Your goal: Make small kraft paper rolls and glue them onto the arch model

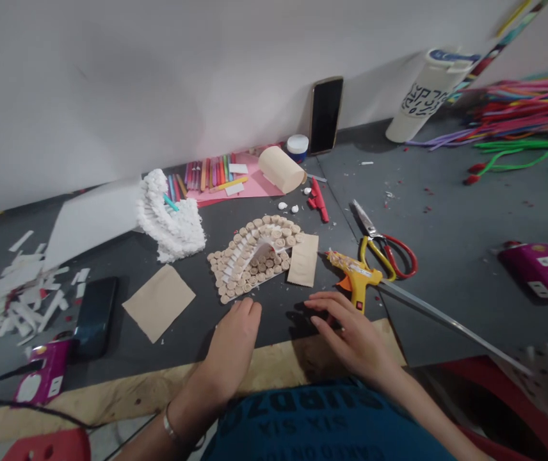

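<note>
Logging left to right. Paper strips (19, 301) lie heaped at far left, cut off by the frame edge. A purple pouch (46, 374) sits partly under a phone (95, 317), and a kraft square (159, 302) lies flat on the dark board (149, 358).

Left hand (233, 339): empty, fingers (245, 308) loosely together, tips just beside the lower rim of the wood-slice arch (255, 256). Contact with the arch is hard to make out from here. The arch lies flat on the board, between the hands and slightly ahead of them, with a kraft strip (303, 259) against its right side.

Right hand (355, 339): empty, fingers (324, 307) slightly apart and curled, palm hidden, close to the glue gun (356, 276). I cannot tell whether they touch its handle. Scissors (379, 240) lie just beyond the gun. Pipe cleaners (518, 115) run off the right edge.
</note>
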A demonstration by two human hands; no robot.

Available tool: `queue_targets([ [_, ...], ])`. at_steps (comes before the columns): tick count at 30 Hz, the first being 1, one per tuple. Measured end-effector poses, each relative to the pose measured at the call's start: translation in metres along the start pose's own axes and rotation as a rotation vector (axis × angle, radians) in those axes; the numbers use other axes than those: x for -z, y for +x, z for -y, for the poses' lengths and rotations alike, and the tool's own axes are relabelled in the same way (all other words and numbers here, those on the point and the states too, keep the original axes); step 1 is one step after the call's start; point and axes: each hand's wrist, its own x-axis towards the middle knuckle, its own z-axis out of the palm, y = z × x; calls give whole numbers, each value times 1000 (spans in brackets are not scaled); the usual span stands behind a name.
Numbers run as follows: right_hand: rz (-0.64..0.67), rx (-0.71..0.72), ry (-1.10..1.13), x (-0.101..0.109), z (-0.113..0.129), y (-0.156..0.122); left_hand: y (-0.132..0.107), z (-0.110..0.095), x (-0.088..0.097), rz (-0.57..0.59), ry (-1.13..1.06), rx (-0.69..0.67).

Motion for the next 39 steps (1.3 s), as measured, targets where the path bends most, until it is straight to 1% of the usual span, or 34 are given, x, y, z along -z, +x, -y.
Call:
queue_targets([
  [7,-79,28,-38,3,-14,-9,0,2,-4,-49,-20,9],
  [12,-145,-42,-29,14,-19,-14,0,1,-1,-22,-34,29],
  [16,-211,-90,-51,26,-19,-15,-1,-1,-1,-48,-19,39],
  [18,-226,-100,-55,29,-21,-15,-2,-1,-2,-63,-29,35],
  [25,-222,-69,-12,22,-22,-14,-2,-4,-2,-64,-18,38],
  [30,-208,-67,-7,21,-20,-16,-2,-5,0,-90,-97,52],
  [34,-212,-74,-24,23,-21,-17,-1,-2,-1,-113,-162,50],
  [39,-205,-80,-36,23,-21,-17,1,2,0,-105,-232,69],
])
